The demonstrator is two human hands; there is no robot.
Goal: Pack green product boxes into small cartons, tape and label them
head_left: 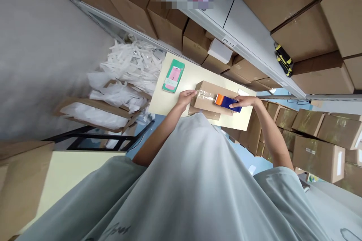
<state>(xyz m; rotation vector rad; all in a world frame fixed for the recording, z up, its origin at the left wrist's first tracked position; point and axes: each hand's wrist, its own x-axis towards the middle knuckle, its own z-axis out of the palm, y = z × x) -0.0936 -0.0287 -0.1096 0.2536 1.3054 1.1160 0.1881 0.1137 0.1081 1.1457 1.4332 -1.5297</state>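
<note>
A small brown cardboard box (207, 99) lies on a pale yellow table (169, 101). Clear tape runs along its top seam. My left hand (186, 97) presses on the box's left end, fingers closed over its edge. My right hand (245, 101) is shut on an orange and blue tape dispenser (227, 102) that rests on the box's top, right of the taped strip. A green package with a pink item (173, 75) lies on the table's far left part, apart from both hands.
Shelves packed with brown cartons (299, 37) run along the far side. A yellow and black tool (283, 59) sits on a shelf ledge. An open carton of white plastic bags (113, 94) stands left. More cartons (319, 150) are stacked on the right.
</note>
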